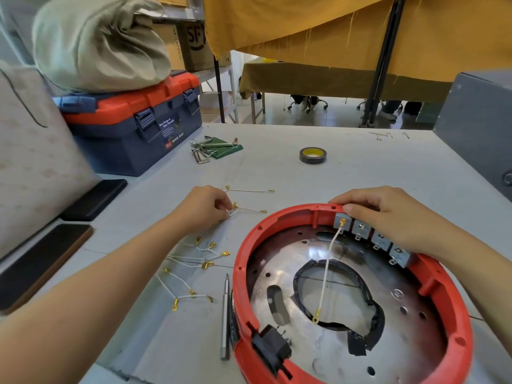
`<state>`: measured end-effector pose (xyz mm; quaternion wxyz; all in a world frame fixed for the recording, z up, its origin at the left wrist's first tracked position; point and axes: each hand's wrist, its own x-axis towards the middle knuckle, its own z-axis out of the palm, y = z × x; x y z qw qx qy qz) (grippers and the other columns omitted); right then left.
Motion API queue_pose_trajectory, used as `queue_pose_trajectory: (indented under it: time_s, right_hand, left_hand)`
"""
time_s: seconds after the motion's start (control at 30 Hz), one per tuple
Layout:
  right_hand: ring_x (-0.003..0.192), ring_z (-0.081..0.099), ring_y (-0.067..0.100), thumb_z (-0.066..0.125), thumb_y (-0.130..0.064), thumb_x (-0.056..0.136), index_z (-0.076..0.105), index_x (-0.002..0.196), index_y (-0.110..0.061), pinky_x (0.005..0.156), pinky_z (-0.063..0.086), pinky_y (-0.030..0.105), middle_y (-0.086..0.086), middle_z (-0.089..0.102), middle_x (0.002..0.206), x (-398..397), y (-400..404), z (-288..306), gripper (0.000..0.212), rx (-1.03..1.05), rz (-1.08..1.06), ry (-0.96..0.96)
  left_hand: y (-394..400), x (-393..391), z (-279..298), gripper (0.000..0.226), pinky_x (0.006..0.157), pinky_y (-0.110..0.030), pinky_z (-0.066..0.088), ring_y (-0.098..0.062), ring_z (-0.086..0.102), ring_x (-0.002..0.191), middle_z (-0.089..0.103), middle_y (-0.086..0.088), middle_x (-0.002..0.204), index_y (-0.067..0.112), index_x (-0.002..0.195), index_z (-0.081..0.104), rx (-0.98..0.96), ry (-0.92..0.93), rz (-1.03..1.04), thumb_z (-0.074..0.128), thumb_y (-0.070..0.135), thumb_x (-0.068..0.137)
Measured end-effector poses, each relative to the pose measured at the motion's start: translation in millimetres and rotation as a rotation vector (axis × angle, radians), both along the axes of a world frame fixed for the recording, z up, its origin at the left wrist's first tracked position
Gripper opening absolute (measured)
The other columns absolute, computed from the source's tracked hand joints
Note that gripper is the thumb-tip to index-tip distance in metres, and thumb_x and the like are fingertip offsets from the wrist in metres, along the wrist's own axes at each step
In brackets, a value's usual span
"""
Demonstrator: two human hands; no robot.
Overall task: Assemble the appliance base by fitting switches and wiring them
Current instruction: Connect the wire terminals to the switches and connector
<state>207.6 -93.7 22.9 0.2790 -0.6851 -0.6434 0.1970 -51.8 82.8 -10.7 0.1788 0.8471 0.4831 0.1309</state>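
Note:
A red round appliance base [243, 261] with a metal floor lies at the lower right of the table. Several grey switches [361, 230] sit in a row along its far rim. A white wire [327, 273] is plugged onto the leftmost switch and hangs into the base. My right hand [393, 214] grips the rim over the switches. My left hand [202, 207] pinches a short white wire with gold terminals [249, 209] on the table. Several more loose wires [199, 259] lie below my left hand. A black part [270, 346] sits at the base's near rim.
A metal screwdriver [225, 317] lies left of the base. A tape roll [312, 155] and hex keys [213, 149] lie farther back. A blue and orange toolbox [133, 126] stands at the back left, dark flat cases [41, 261] at the left, a grey box [482, 128] at the right.

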Motion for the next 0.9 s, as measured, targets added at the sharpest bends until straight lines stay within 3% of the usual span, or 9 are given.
queue_pose_trajectory:
  time_s: [0.07,0.17,0.3,0.4,0.6,0.7,0.9]
  right_hand:
    - [0.104,0.06,0.008,0.053,-0.019,0.095,0.068,0.109,-0.03,0.096,0.042,0.025,-0.011,0.068,0.108,0.4,0.0,-0.3,0.023,0.004,-0.001,0.004]
    - [0.104,0.06,0.007,0.053,-0.019,0.095,0.068,0.109,-0.03,0.096,0.042,0.026,-0.012,0.068,0.107,0.8,0.4,-0.6,0.023,-0.001,-0.003,0.008]
    - [0.1,0.063,0.02,0.052,-0.02,0.096,0.069,0.11,-0.03,0.097,0.045,0.036,-0.005,0.071,0.104,1.5,0.6,-0.8,0.024,-0.008,0.001,0.001]
    - [0.1,0.062,0.013,0.052,-0.02,0.095,0.068,0.109,-0.031,0.097,0.044,0.033,-0.009,0.07,0.105,2.1,0.7,-1.2,0.024,-0.003,0.007,-0.001]
    - [0.095,0.063,0.036,0.051,-0.024,0.096,0.067,0.107,-0.036,0.092,0.047,0.048,0.006,0.072,0.097,3.9,1.1,-2.4,0.023,-0.013,0.034,-0.009]
    - [0.096,0.063,0.038,0.051,-0.025,0.095,0.066,0.106,-0.037,0.092,0.047,0.048,0.009,0.072,0.097,4.6,1.6,-3.0,0.023,-0.011,0.034,-0.004]
    - [0.097,0.063,0.034,0.052,-0.024,0.095,0.066,0.105,-0.037,0.094,0.047,0.046,0.004,0.072,0.099,4.2,1.1,-3.1,0.022,-0.007,0.03,0.014]
  left_hand:
    - [0.7,-0.7,0.4,0.011,0.056,-0.006,0.038,-0.007,0.054,0.067,0.063,0.003,0.076,0.014,0.091,0.071,-0.031,-0.02,-0.008,0.071,0.008,0.081]
    - [3.4,-4.9,3.2,0.008,0.06,-0.006,0.04,-0.005,0.055,0.069,0.064,0.003,0.077,0.018,0.085,0.07,-0.07,-0.113,0.02,0.072,0.011,0.081]
    - [5.7,-13.4,11.2,0.01,0.078,-0.024,0.053,-0.016,0.064,0.077,0.068,-0.004,0.077,0.012,0.084,0.071,-0.226,-0.328,0.054,0.07,0.003,0.082]
    - [4.9,-15.6,15.3,0.012,0.072,-0.021,0.054,-0.015,0.065,0.073,0.065,-0.002,0.07,0.009,0.087,0.069,-0.274,-0.466,0.058,0.066,-0.003,0.083]
    - [7.1,-20.8,21.7,0.019,0.068,-0.016,0.052,-0.009,0.064,0.067,0.063,-0.002,0.076,0.006,0.1,0.065,-0.216,-0.703,0.134,0.06,-0.005,0.086]
    - [11.9,-24.2,24.9,0.017,0.069,-0.017,0.052,-0.008,0.063,0.066,0.065,-0.004,0.076,0.007,0.099,0.065,-0.231,-0.822,0.217,0.06,-0.003,0.087]
    - [11.9,-20.5,9.6,0.015,0.065,-0.017,0.055,-0.015,0.064,0.068,0.066,-0.009,0.075,0.008,0.081,0.067,-0.338,-0.68,0.194,0.063,-0.005,0.084]
